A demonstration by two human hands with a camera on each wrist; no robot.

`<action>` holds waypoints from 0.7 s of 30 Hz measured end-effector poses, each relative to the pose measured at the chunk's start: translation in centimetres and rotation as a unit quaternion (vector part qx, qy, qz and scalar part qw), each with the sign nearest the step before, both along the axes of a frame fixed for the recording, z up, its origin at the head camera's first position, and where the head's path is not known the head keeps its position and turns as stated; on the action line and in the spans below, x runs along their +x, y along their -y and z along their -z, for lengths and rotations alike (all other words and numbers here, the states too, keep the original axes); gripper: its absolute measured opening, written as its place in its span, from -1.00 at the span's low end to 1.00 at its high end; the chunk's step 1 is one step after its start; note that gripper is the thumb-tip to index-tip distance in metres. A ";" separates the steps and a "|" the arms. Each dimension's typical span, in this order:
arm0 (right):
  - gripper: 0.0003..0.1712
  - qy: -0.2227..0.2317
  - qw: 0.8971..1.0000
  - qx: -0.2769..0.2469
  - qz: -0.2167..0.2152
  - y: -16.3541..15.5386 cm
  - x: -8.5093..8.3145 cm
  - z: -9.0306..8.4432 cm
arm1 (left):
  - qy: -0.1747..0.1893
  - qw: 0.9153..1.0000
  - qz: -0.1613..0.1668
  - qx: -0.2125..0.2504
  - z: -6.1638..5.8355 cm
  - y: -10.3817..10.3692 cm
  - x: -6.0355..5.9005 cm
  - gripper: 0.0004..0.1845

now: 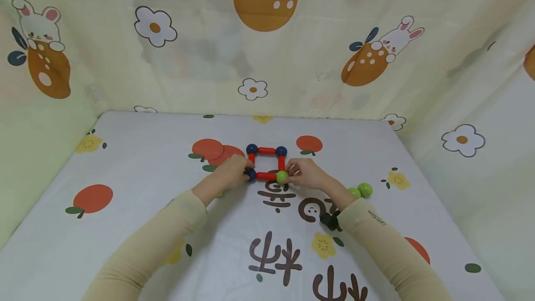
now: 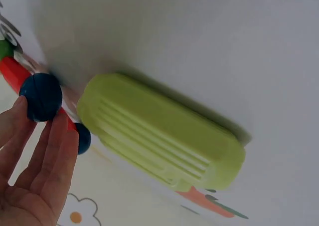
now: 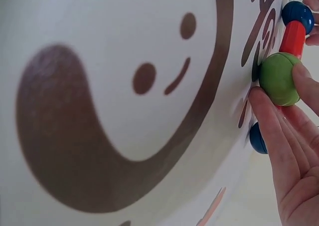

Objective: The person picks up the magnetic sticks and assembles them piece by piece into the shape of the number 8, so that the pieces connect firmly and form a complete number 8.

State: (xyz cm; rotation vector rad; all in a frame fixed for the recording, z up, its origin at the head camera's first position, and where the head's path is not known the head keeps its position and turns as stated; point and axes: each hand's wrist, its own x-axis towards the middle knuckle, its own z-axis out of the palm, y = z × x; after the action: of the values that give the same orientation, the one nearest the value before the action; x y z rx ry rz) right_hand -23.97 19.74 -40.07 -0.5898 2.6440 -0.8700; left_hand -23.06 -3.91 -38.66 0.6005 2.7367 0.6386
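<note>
My cream sleeves fill the bottom of the head view, and past them my two hands meet at a small square of red plastic rods [image 1: 266,176] joined by glossy balls, lying flat on the white fruit-printed cloth [image 1: 125,161] near the middle of the table.

My right hand [image 1: 307,174] pinches the green ball [image 1: 282,177] at the near right corner of the square, thumb and fingertips [image 3: 271,117] curled round it. My left hand [image 1: 230,174] holds the dark blue ball [image 1: 251,175] at the near left corner between its fingertips [image 2: 55,131]. The two far corners carry dark blue balls [image 1: 252,148] as well.

Seating this corner well, I judge, means keeping the left hand firm so the square does not skew, and easing the green ball straight onto the rod ends, not sideways, since a sideways push could pull the side rod off its far ball. Both rods should touch the ball before I let go.

Two spare green balls [image 1: 361,191] sit just beside my right wrist. A ribbed light-green plastic piece [image 2: 159,133] lies on the cloth beside my left hand, apart from it.
</note>
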 end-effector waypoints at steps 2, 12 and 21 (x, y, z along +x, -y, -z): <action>-0.75 0.003 1.000 0.004 0.003 0.0 0.0 0.0 | -0.007 1.000 0.009 0.010 -0.2 0.5 0.0 -0.63; -0.72 0.001 1.000 0.004 -0.004 0.3 0.1 -0.2 | -0.026 0.999 0.027 -0.018 -0.7 5.9 0.9 -0.78; -0.73 0.006 1.000 0.009 -0.005 0.2 0.2 -0.3 | -0.036 0.997 0.040 -0.062 1.0 7.6 1.6 -0.86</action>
State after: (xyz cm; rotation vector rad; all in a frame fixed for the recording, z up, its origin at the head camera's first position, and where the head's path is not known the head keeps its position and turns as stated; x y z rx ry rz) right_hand -23.75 19.52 -39.77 -0.5905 2.6341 -0.8429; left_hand -21.48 -11.48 -39.62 0.7109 2.7775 0.4334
